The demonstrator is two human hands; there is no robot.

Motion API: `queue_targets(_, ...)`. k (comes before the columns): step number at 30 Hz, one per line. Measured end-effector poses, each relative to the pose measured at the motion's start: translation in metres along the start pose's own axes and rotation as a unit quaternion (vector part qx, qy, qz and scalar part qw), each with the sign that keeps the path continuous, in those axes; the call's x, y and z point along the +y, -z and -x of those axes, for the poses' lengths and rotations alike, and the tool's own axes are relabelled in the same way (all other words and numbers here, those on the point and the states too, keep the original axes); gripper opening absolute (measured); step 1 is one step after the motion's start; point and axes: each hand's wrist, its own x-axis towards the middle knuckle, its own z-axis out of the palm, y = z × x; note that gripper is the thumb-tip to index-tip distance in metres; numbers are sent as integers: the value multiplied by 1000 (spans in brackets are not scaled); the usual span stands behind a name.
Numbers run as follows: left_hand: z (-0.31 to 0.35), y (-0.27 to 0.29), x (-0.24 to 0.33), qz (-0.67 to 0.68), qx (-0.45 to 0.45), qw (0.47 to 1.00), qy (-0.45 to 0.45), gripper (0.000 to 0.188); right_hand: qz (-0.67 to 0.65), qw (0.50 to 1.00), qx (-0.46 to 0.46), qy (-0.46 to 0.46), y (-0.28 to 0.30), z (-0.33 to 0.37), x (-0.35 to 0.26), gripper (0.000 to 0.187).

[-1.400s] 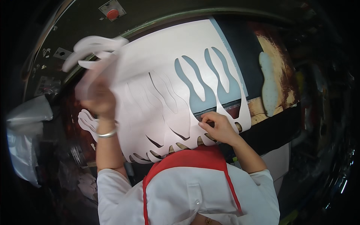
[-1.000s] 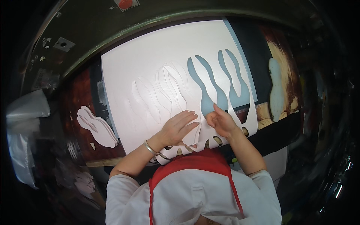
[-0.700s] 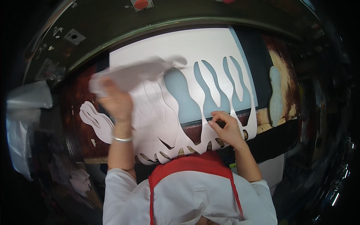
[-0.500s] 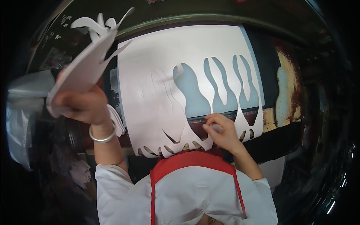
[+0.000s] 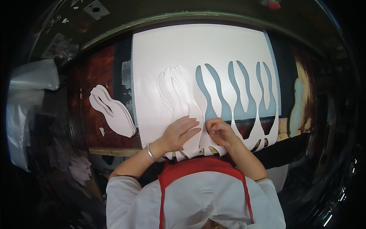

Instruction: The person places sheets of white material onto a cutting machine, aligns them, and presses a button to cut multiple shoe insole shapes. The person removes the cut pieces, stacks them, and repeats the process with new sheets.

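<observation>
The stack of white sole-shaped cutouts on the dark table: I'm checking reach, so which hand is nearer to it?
Left. The left hand presses on the large white sheet, right of the stack of white sole-shaped cutouts; the right hand lies farther right.

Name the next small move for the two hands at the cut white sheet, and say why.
Probably lift the loosened white sole-shaped cutout free with the left hand while the right hand pins the large white die-cut sheet. Its outline already stands raised from the sheet, and the left palm rests on its lower end.
</observation>
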Motion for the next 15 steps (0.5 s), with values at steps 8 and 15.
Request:
queue_targets(8, -48, 155, -41, -418, 327, 809, 253, 28, 587, 762, 222, 158, -58, 31, -28, 7)
queue_targets(15, -32, 200, -16, -302, 247, 921, 16, 28, 502, 862, 47, 50, -85, -3, 5, 11)
